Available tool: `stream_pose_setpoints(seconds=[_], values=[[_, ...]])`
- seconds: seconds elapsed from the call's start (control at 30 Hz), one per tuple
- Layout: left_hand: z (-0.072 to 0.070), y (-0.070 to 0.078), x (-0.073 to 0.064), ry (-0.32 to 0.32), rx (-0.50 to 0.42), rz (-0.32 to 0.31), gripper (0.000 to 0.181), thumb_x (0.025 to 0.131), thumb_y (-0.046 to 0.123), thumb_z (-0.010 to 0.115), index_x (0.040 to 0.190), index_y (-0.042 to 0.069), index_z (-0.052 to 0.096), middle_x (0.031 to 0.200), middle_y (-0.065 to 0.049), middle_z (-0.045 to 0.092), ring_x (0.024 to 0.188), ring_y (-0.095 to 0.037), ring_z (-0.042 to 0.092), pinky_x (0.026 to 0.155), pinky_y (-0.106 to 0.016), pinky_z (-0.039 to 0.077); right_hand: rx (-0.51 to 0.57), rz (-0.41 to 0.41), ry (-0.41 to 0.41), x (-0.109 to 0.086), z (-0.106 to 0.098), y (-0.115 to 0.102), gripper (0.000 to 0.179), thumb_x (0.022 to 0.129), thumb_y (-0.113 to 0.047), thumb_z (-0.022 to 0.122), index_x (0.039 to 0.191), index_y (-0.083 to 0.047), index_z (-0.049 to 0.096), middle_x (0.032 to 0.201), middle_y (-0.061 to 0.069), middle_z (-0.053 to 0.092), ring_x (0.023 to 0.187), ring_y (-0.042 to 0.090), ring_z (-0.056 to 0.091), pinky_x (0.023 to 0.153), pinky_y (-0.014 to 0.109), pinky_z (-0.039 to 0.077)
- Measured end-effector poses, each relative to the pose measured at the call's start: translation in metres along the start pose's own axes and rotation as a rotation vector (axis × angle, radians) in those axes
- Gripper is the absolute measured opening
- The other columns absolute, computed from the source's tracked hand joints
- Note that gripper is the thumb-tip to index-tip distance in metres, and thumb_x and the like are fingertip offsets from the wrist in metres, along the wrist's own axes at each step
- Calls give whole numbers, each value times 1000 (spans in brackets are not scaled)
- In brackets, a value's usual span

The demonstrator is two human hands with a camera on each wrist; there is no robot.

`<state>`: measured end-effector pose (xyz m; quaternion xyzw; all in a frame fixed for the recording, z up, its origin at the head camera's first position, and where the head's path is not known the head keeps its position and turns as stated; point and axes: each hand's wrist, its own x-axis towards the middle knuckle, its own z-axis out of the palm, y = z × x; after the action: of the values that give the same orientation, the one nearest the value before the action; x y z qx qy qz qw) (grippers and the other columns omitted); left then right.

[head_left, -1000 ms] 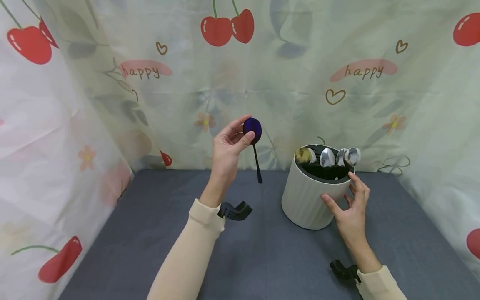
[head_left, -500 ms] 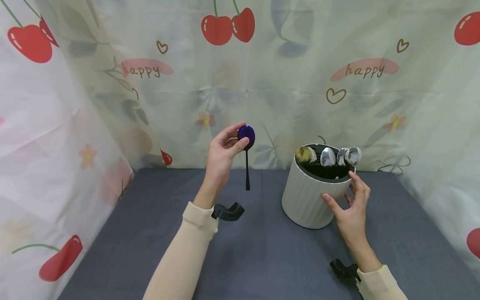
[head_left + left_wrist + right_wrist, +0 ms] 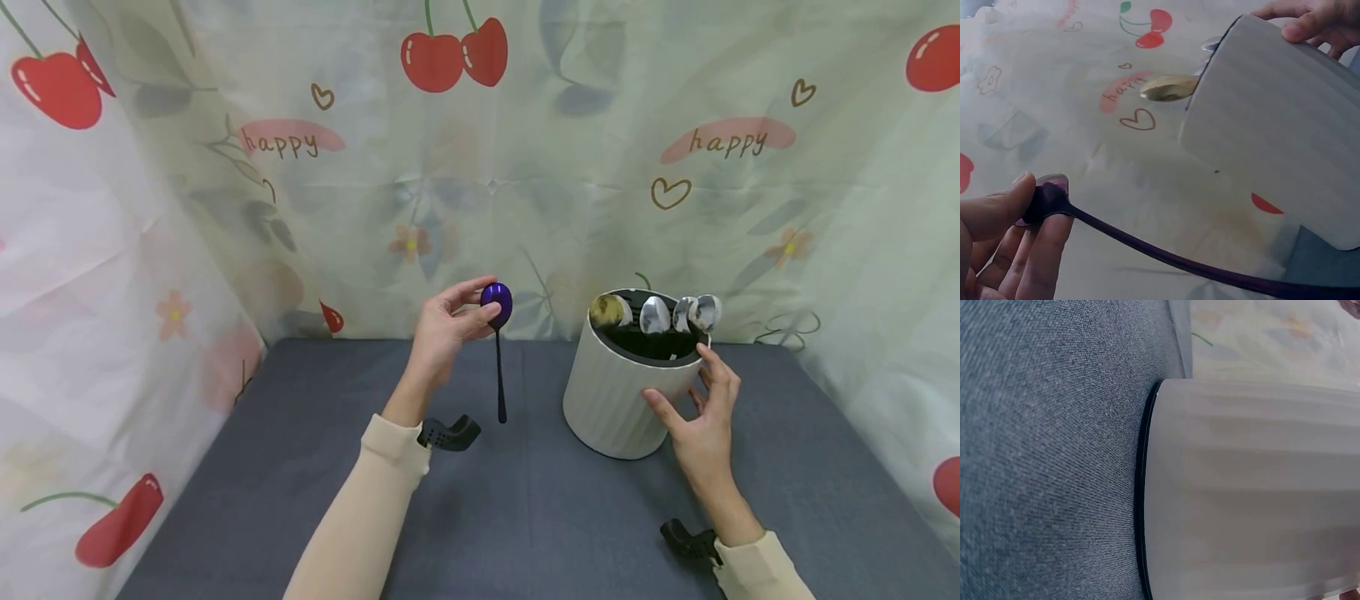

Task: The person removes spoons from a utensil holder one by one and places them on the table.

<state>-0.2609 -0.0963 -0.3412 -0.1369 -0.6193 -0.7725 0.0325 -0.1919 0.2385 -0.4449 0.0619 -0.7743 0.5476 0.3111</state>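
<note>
My left hand (image 3: 438,333) pinches a dark purple spoon (image 3: 502,295) by its bowl between thumb and fingers. Its long thin handle hangs straight down above the grey cloth, left of a white ribbed utensil holder (image 3: 618,408). In the left wrist view, the spoon (image 3: 1166,255) runs from the fingers toward the lower right. My right hand (image 3: 705,429) grips the holder's right side, with the thumb on the front wall and the index fingertip at the dark rim. Several silver spoons (image 3: 655,315) and a gold-coloured spoon (image 3: 606,311) stand bowl up in the holder; their handles are hidden inside.
A dark grey cloth (image 3: 300,467) covers the table. Pale curtains with cherries and "happy" lettering (image 3: 292,140) hang behind it and at both sides. Black wrist mounts (image 3: 452,433) sit at both sleeve cuffs.
My left hand has lowered the spoon and drawn it slightly left; the handle has swung from slanted to almost vertical. My right hand and the holder stay where they were.
</note>
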Motion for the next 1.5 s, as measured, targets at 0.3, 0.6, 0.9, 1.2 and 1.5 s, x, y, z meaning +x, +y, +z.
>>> stream_pose_setpoints(seconds=[0.3,0.6,0.9,1.2,1.5], values=[[0,-26,-3,-18,-30,-107,41,97,3,73,138,3,67,113,-12,64,90,-17,75,79,-29,63,3,-2,2,0,0,0,94,85,5,81,162,-25,36,145,-19,27,147,28,32,119,67,27],[-3,-54,-6,-22,-14,-190,40,99,7,73,138,4,67,116,-14,65,92,-17,75,80,-29,63,-10,11,2,0,0,1,93,86,4,80,162,-26,35,144,-21,26,147,31,31,118,68,27],[-7,-75,-11,-50,0,-250,41,99,8,73,139,3,66,113,-12,67,92,-16,74,82,-32,63,-7,7,2,-1,0,0,94,86,4,81,162,-26,35,145,-20,26,147,31,32,118,68,27],[-7,-94,-17,-53,-11,-289,39,99,7,72,137,1,67,103,-7,65,92,-15,72,81,-32,63,-4,11,0,-2,0,-2,95,85,7,80,162,-25,34,146,-20,26,147,27,32,119,66,27],[-10,-120,-24,-13,-41,-348,38,100,6,70,137,-1,67,102,-7,69,94,-14,73,80,-30,63,-8,15,-1,-2,0,-3,96,85,6,81,162,-26,34,146,-20,26,147,29,31,119,67,26]])
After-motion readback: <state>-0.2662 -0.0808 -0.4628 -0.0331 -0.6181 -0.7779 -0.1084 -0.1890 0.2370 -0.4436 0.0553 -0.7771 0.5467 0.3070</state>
